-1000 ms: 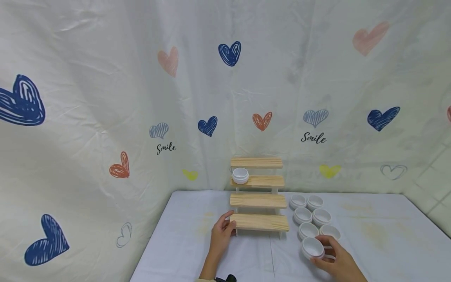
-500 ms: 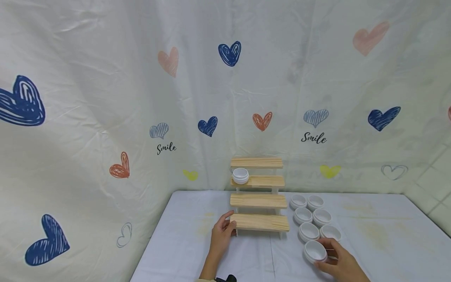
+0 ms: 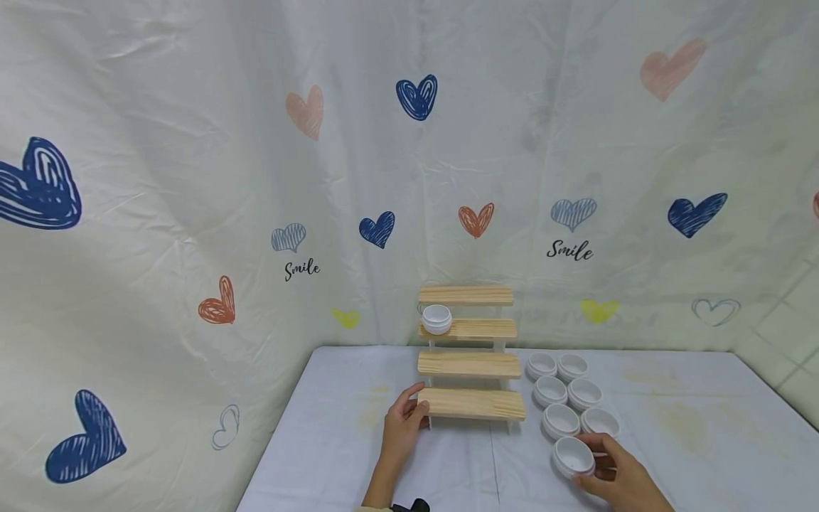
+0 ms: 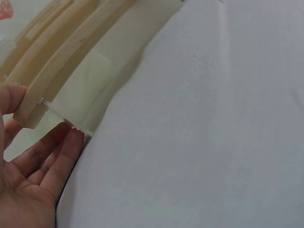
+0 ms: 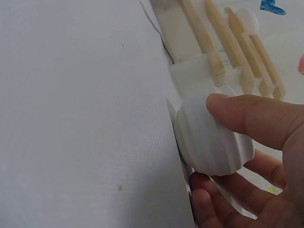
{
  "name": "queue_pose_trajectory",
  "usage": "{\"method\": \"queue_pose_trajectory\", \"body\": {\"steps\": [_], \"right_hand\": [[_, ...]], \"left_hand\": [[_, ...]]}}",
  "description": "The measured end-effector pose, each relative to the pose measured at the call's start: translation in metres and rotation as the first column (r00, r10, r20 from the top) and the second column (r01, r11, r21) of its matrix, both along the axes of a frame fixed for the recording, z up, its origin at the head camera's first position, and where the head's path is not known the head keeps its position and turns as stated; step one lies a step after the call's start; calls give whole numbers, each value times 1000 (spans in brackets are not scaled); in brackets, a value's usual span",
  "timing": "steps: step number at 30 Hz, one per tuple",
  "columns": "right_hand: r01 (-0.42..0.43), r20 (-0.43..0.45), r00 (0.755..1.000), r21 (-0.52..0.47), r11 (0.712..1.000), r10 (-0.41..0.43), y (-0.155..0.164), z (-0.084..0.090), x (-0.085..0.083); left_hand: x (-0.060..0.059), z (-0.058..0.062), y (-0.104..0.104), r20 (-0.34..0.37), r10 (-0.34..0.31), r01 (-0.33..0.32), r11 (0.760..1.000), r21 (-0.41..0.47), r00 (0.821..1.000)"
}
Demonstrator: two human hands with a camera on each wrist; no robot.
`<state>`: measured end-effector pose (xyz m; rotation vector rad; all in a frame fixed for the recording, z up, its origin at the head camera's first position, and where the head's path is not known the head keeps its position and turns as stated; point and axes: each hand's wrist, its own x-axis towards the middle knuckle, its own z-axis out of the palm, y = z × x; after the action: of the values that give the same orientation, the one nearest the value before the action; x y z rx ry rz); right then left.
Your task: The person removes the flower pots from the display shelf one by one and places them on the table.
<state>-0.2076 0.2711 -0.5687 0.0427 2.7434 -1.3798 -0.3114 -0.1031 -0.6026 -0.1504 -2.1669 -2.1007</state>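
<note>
A stepped display stand (image 3: 470,365) with several pale wooden boards on clear supports stands at the back middle. My left hand (image 3: 402,425) grips the left end of its lowest board; in the left wrist view the thumb lies against the board and the fingers (image 4: 59,154) reach the clear leg below. My right hand (image 3: 617,473) holds a small white bowl (image 3: 572,456) at the near end of a group of bowls. In the right wrist view, the thumb presses one side of that bowl (image 5: 211,135), with fingers curled under its other side.
Several more white bowls (image 3: 550,391) stand in two rows right of the stand. One white bowl (image 3: 437,319) sits at the left of the second board from the top. A white cloth covers the table (image 3: 339,398); a heart-printed curtain (image 3: 486,156) hangs behind.
The right hand and its bowl have shifted slightly right and toward me, then stayed put over the last half second. The left hand and stand have not moved.
</note>
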Motion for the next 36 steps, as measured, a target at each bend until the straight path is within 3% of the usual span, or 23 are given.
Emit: {"method": "queue_pose_trajectory", "body": {"steps": [36], "right_hand": [[-53,20,998,-20,998,53,5,-1,-1]], "left_hand": [[0,0,0,-7,-2,2,1000,-17,1000]]}}
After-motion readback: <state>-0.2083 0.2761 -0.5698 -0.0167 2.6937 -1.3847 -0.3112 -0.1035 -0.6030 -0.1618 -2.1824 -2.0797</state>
